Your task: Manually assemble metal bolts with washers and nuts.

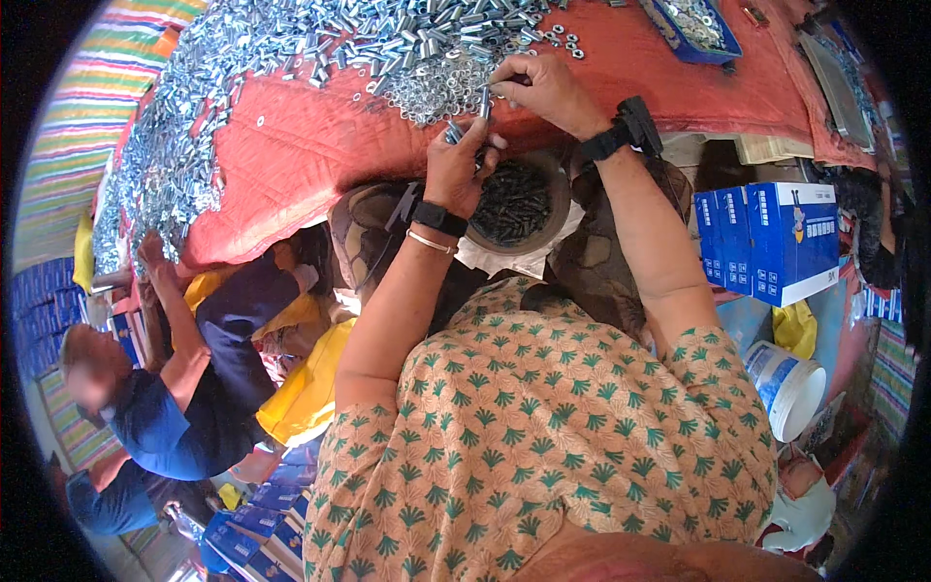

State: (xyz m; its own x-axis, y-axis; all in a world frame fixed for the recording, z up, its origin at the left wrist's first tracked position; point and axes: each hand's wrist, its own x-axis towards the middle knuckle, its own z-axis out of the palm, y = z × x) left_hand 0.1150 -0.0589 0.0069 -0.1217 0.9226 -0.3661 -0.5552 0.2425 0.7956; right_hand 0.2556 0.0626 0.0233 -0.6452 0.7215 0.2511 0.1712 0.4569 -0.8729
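Note:
My left hand (460,173) is closed around several shiny metal sleeves, one standing upright between thumb and fingers. Over its top end, my right hand (543,94) pinches something too small to make out. Both hands meet above the near edge of a red cloth-covered table (281,131). Just beyond them lies a heap of washers (427,97), and behind it spreads a large pile of metal sleeves (388,39). A few nuts (570,45) lie to the right of the pile. Below my hands, between my knees, a round tub (562,194) holds dark bolts (511,202).
A blue tray (715,57) with small metal parts stands at the far right. Blue-and-white boxes (790,242) and a white bucket (800,403) are on my right. A co-worker (155,417) sits at left, one hand at the sleeve pile, near a yellow bag (310,388).

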